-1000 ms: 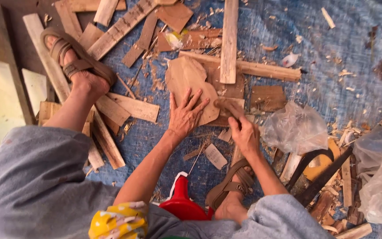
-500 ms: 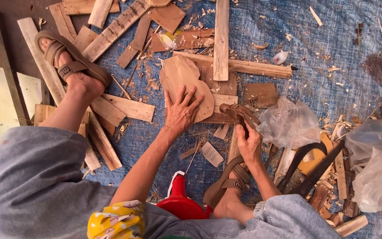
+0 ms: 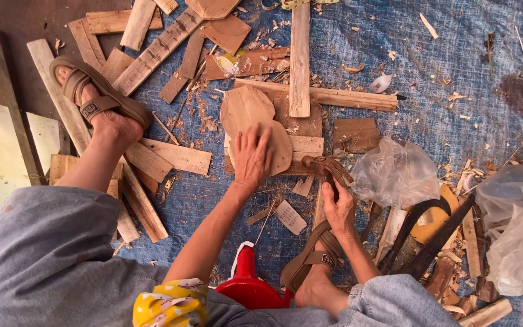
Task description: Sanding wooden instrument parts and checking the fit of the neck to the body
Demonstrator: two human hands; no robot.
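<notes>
My left hand (image 3: 250,156) lies flat, fingers spread, on a curved cut piece of thin wood (image 3: 250,115) that rests on scrap boards over a blue tarp (image 3: 449,54). My right hand (image 3: 338,206) is closed around the lower end of a brown wooden-handled tool (image 3: 328,169), just right of the cut piece. Its working end lies against a pale board (image 3: 305,145). Both my sandalled feet are in view: one (image 3: 95,103) at the upper left on planks, the other (image 3: 313,260) below my right hand.
Planks and offcuts (image 3: 152,54) lie scattered across the upper left; a long batten (image 3: 300,57) crosses another (image 3: 334,97). Clear plastic bags (image 3: 394,172) (image 3: 516,224) sit at the right beside a saw frame (image 3: 431,233). A red plastic object (image 3: 246,284) is near my knees.
My left hand has stayed pressed on the cut wood piece. My right hand has kept hold of the tool, shifting a little down its handle.
</notes>
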